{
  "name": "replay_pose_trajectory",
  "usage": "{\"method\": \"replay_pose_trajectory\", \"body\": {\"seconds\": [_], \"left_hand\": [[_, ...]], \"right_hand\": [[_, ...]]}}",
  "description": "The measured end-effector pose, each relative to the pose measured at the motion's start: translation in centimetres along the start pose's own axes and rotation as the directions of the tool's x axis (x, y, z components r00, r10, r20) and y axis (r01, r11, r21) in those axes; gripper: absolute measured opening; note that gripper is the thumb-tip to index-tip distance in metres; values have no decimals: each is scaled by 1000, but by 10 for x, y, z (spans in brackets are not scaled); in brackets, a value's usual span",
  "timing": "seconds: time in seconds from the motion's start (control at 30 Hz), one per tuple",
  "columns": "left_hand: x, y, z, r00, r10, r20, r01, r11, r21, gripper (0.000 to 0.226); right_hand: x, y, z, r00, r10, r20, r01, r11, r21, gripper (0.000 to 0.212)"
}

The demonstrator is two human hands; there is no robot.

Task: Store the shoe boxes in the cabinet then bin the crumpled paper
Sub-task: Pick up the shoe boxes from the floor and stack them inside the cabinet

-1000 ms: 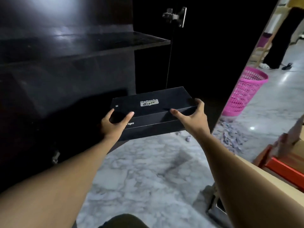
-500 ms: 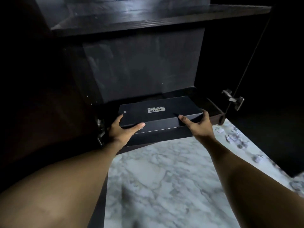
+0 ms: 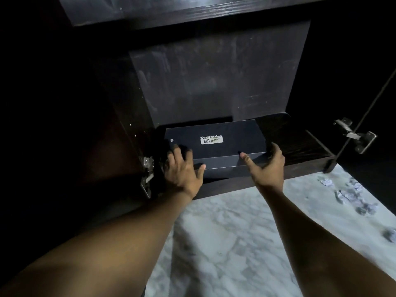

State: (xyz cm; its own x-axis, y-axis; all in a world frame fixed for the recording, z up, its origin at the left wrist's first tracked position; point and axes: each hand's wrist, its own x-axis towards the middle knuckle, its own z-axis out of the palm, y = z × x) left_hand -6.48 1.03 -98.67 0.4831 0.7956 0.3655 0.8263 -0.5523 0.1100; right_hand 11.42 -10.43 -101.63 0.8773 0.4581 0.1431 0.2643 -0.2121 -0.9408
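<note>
A black shoe box [image 3: 216, 144] with a white logo label lies flat on the bottom shelf [image 3: 295, 140] of the dark cabinet, toward the left side. My left hand [image 3: 182, 170] presses against its front left corner with fingers spread over the end. My right hand [image 3: 267, 168] holds the front right corner, thumb on the lid edge and fingers curled round the end. Several pieces of crumpled paper [image 3: 347, 196] lie on the marble floor at the right.
An upper shelf [image 3: 192, 11] spans the cabinet above the box. Metal hinges stick out at the left side [image 3: 146, 174] and on the open door at the right [image 3: 355, 136]. White marble floor [image 3: 225, 232] runs in front of the cabinet.
Both hands carried the box down and forward from mid-air into the cabinet. It now rests deeper on the bottom shelf. My view turned left, away from the pink basket.
</note>
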Motion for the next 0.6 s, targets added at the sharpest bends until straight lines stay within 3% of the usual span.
{"method": "replay_pose_trajectory", "body": {"seconds": [0.1, 0.23, 0.5, 0.6], "left_hand": [[8, 2, -1, 994, 99, 50, -99, 995, 6, 42], [35, 1, -5, 992, 37, 120, -32, 999, -41, 32], [74, -6, -2, 988, -83, 132, 92, 994, -59, 27], [90, -13, 7, 987, -92, 132, 110, 985, -136, 24]], "right_hand": [[-12, 3, 2, 991, -86, -106, 68, 984, -162, 96], [0, 5, 8, 993, -83, -88, 64, 977, -202, 83], [34, -12, 41, 996, 24, 81, -7, 980, -199, 79], [46, -19, 58, 978, 27, 209, -9, 996, -87, 78]]}}
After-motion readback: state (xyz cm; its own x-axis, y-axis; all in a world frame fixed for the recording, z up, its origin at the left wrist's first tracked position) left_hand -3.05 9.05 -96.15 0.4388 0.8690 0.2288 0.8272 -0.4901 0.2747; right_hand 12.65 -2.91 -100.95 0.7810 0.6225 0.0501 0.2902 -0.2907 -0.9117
